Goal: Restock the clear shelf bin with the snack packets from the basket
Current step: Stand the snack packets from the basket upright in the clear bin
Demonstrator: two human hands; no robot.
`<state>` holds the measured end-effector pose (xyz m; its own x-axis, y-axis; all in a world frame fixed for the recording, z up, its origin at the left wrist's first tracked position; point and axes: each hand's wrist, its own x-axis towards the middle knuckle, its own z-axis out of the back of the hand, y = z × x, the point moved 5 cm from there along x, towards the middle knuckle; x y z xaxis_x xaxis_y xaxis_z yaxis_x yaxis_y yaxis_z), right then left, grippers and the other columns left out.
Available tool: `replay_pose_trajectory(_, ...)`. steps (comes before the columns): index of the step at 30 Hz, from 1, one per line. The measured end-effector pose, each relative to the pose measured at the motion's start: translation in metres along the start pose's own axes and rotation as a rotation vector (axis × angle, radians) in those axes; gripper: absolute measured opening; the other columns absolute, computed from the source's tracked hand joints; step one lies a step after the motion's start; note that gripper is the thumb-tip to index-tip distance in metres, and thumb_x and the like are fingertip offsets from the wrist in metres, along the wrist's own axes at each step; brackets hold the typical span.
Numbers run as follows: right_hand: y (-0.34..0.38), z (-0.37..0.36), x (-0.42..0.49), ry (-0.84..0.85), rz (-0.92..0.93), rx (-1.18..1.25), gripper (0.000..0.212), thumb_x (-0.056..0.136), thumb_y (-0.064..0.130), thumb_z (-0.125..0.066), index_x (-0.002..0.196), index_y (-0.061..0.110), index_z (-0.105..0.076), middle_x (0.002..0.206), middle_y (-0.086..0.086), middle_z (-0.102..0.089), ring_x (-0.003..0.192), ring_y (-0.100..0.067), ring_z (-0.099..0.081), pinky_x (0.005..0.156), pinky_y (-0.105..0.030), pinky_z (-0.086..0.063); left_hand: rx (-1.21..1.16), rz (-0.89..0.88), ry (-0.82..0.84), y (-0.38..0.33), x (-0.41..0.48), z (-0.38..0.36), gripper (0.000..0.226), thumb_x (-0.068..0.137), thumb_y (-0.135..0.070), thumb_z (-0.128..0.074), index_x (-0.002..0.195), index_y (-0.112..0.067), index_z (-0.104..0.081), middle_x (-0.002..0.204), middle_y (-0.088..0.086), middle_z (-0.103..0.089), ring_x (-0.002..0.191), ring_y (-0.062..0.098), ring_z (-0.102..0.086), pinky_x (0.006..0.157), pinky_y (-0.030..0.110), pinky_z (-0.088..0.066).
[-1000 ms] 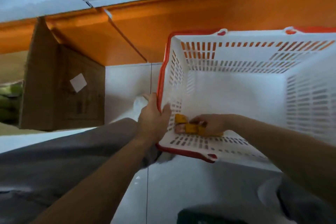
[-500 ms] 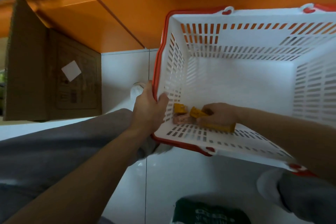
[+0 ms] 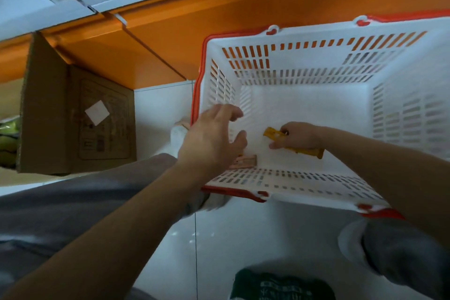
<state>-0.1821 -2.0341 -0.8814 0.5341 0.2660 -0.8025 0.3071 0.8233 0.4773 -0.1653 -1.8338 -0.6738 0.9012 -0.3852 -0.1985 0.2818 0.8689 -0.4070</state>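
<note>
2 yellow pkts [image 3: 272, 133] [image 3: 308, 152], 1 pink pkt [image 3: 244, 162], 1 basket [image 3: 316, 31], 1 box [image 3: 48, 109]

The basket [image 3: 198, 95] is white with a red rim, its walls patterned in rows of narrow slots. The yellow-orange packets [image 3: 272, 133] contrast with a pale pink packet [image 3: 244, 162]. The shelf base [image 3: 243, 2] is bright orange, and the cardboard box [image 3: 48, 109] is brown with a white square sticker [image 3: 97, 112]. Floor tiles [image 3: 267, 231] are white, trousers [image 3: 73, 197] grey.

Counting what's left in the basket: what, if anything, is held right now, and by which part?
The right grip holds yellow packets around their middle, both ends sticking out. The left grip holds nothing.
</note>
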Motion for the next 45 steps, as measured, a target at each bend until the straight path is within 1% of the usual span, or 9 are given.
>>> replay_pose_trajectory(3,-0.018,0.011,-0.001,-0.084,-0.033,-0.007,0.075,0.081,0.073,-0.060,0.129,0.016,-0.054,0.124,-0.008,-0.058,0.101,-0.026,-0.054,0.084,-0.037,-0.042,0.046,0.133,0.387,0.004,0.021,-0.070,0.047,0.092,-0.041,-0.068,0.135,-0.026,-0.053,0.132,-0.001,-0.059,0.119,0.019,-0.056,0.092,0.032,-0.046)
replay_pose_trajectory(8,-0.036,0.016,-0.001,-0.104,-0.035,-0.019,0.064,0.082,0.070,-0.061,0.115,0.015,-0.058,0.113,-0.008,-0.060,0.092,-0.024,-0.056,0.077,-0.037,-0.042,0.294,0.233,0.640,0.038,0.035,-0.144,0.065,0.089,-0.049,-0.070,0.138,-0.014,-0.045,0.132,0.011,-0.056,0.119,0.031,-0.056,0.087,0.039,-0.045)
replay_pose_trajectory(13,-0.038,0.014,0.007,-0.122,-0.020,0.025,0.064,0.082,0.070,-0.062,0.117,0.016,-0.059,0.109,-0.005,-0.061,0.084,-0.019,-0.056,0.069,-0.035,-0.041,0.470,0.114,0.742,0.048,0.041,-0.165,0.052,0.088,-0.051,-0.068,0.116,-0.010,-0.055,0.113,0.014,-0.063,0.090,0.027,-0.054,0.072,0.035,-0.038)
replay_pose_trajectory(21,-0.043,0.016,0.013,-0.175,-0.040,0.064,0.064,0.073,0.075,-0.064,0.111,0.023,-0.060,0.102,0.000,-0.060,0.082,-0.015,-0.055,0.064,-0.033,-0.040,0.101,0.238,0.902,0.049,0.053,-0.178,0.059,0.073,-0.034,-0.087,0.121,-0.031,-0.053,0.122,0.000,-0.053,0.098,0.022,-0.057,0.074,0.036,-0.053)
replay_pose_trajectory(29,-0.039,0.018,0.004,-0.164,-0.122,0.200,0.079,0.079,0.081,-0.054,0.124,0.016,-0.056,0.108,-0.002,-0.057,0.086,-0.018,-0.057,0.067,-0.033,-0.042,0.108,0.189,1.000,0.043,0.059,-0.177,0.064,0.073,-0.039,-0.086,0.129,-0.022,-0.061,0.118,-0.003,-0.057,0.100,0.019,-0.056,0.078,0.032,-0.045)
replay_pose_trajectory(32,-0.028,0.026,-0.010,-0.119,-0.103,0.359,0.075,0.083,0.074,-0.056,0.107,0.004,-0.066,0.099,-0.010,-0.070,0.080,-0.025,-0.073,0.068,-0.035,-0.056,0.020,0.234,0.892,0.040,0.065,-0.162,0.055,0.079,-0.040,-0.082,0.125,-0.021,-0.058,0.116,-0.001,-0.058,0.094,0.019,-0.056,0.073,0.033,-0.043)
replay_pose_trajectory(38,0.022,0.080,-0.085,-0.246,0.036,0.819,0.065,0.079,0.071,-0.064,0.104,0.011,-0.072,0.092,-0.014,-0.075,0.079,-0.028,-0.076,0.064,-0.035,-0.059,-0.744,0.448,0.483,-0.002,0.074,-0.081,0.026,0.086,-0.042,-0.079,0.090,-0.019,-0.070,0.093,0.006,-0.074,0.083,0.022,-0.072,0.073,0.036,-0.057)
replay_pose_trajectory(41,0.062,0.111,-0.135,-0.336,0.088,0.931,0.060,0.078,0.073,-0.060,0.105,0.021,-0.072,0.087,-0.011,-0.077,0.077,-0.028,-0.076,0.065,-0.037,-0.059,-1.016,0.468,0.240,-0.037,0.076,-0.024,0.004,0.093,-0.026,-0.073,0.096,-0.024,-0.072,0.092,-0.001,-0.078,0.085,0.016,-0.074,0.084,0.041,-0.060)
replay_pose_trajectory(45,0.116,0.150,-0.213,-0.424,0.201,0.969,0.068,0.073,0.077,-0.061,0.104,0.019,-0.075,0.096,-0.014,-0.076,0.086,-0.028,-0.073,0.081,-0.046,-0.058,-1.136,0.336,0.085,-0.084,0.071,0.065,0.013,0.089,-0.020,-0.077,0.101,-0.020,-0.073,0.087,-0.002,-0.080,0.084,0.020,-0.077,0.083,0.047,-0.062)
